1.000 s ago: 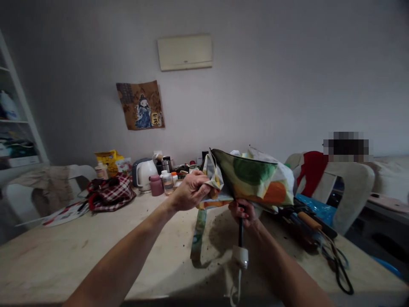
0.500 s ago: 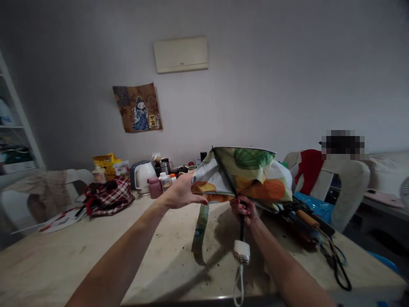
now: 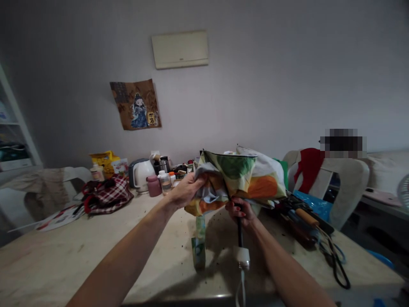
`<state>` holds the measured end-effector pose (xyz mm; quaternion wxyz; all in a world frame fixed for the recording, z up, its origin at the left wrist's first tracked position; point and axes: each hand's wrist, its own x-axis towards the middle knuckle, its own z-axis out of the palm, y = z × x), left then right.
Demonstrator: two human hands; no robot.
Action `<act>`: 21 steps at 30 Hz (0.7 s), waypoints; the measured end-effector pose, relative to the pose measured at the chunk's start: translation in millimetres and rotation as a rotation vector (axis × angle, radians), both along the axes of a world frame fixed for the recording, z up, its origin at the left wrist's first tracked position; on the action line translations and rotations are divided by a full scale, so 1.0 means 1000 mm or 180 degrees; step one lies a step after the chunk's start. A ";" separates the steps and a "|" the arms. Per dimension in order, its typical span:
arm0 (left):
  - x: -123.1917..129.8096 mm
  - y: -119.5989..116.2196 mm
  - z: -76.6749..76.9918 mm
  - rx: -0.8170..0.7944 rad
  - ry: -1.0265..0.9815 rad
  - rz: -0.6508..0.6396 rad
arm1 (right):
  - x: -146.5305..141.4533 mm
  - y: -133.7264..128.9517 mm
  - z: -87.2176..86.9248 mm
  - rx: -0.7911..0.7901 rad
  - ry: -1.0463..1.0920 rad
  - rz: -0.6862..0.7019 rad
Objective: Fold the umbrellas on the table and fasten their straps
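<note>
"Umbrella point(image 3: 238, 170) looks only partway done, wouldn't you say?"

"I'd judge it about midway. The canopy point(image 3: 263, 185) is drawn in rather than spread, but its panels bulge, and the folds at its nine o'clock side are crumpled."

"What isn't done?"

"The panels aren't lying flat, and the patterned strap point(image 3: 198, 253) hangs unfastened at seven o'clock, not wrapped round anything. Whether the shaft point(image 3: 239, 232) is fully pushed in, I can't tell."

"Where is it all held?"

"Over the tabletop point(image 3: 140, 243), off the middle of the view toward four o'clock. The white handle point(image 3: 242, 256) points to six, its loop point(image 3: 243, 286) dangling below."

"And the hands?"

"The left hand point(image 3: 185, 189) pinches pale canopy fabric at nine o'clock, some fingertips hidden in the folds. Its wrist is nearly straight, the forearm rising from between seven and eight."

"The other?"

"The right hand point(image 3: 243, 212) is wrapped round the black shaft just under the canopy, knuckles bent, its forearm coming in from between four and five o'clock."
</note>
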<state>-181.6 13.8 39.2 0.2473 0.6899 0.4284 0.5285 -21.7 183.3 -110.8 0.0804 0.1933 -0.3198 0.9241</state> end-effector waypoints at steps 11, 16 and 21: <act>-0.004 0.005 -0.006 0.0341 0.1137 0.0640 | -0.003 -0.001 0.001 0.0131 -0.0118 -0.0210; 0.003 0.011 -0.011 0.0078 0.0702 0.0205 | -0.004 -0.006 0.001 0.0202 -0.0200 -0.0216; 0.006 0.020 -0.021 -0.0099 0.0502 0.0240 | -0.001 -0.006 0.004 0.0157 -0.0175 -0.0303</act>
